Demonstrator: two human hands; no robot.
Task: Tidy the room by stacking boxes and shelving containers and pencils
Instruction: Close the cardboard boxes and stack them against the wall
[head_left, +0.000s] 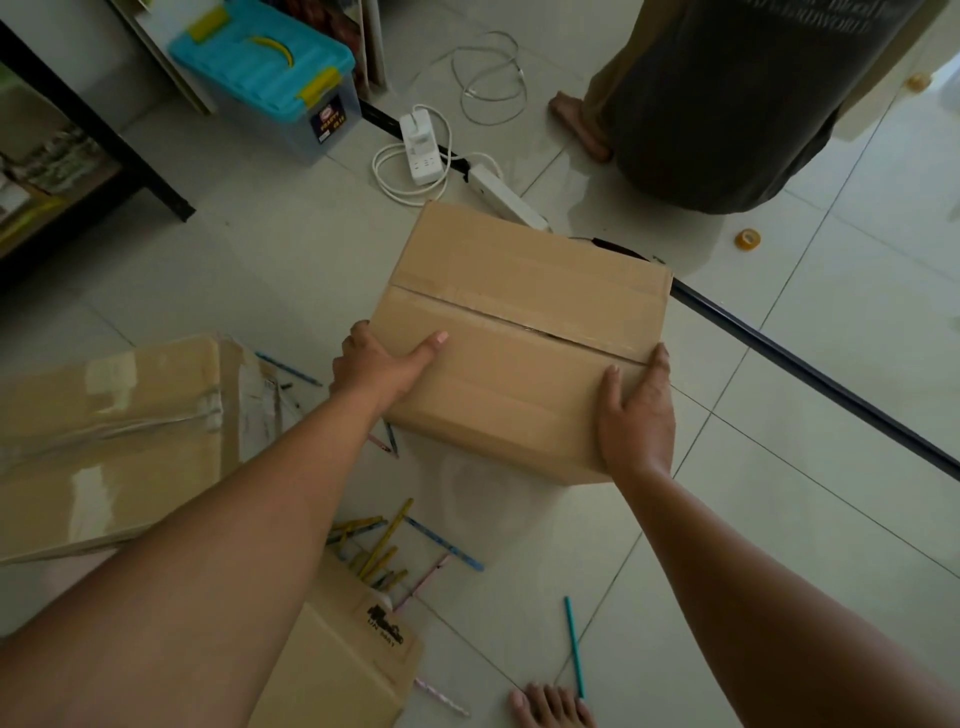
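Box (524, 332): plain brown cardboard, flaps closed, taped seam gaping | my left hand (376, 364) and right hand (636, 410) clasp opposite sides | pencils (384, 551) scattered on floor below

Cardboard box (524, 338) centre, between left hand (379, 364) and right hand (636, 415). Taped box (114, 441) left. Pencils (395, 545) near side, on floor (779, 519). Power strip (423, 150), storage bin (270, 78) behind.
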